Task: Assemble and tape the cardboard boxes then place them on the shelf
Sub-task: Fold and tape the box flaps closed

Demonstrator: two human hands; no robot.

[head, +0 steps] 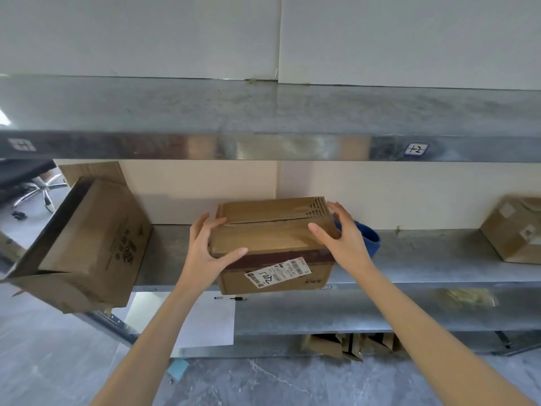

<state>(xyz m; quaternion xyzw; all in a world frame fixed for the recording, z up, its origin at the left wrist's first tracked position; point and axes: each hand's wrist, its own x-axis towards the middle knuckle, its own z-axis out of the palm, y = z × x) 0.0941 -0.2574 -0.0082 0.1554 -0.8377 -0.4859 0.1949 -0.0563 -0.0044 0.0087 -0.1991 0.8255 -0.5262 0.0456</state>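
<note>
A grey metal rack stands against a pale wall. On its middle shelf (409,253) the cardboard box (272,235) sits at the front edge, glossy tape across its closed flaps. The left hand (205,247) clasps the near left corner, fingers curled over the top. The right hand (342,238) lies spread against the right end, thumb on the lid. Holding both sides likely keeps the box square for sliding back. Behind it sits a blue thing (369,238), possibly a tape dispenser.
</note>
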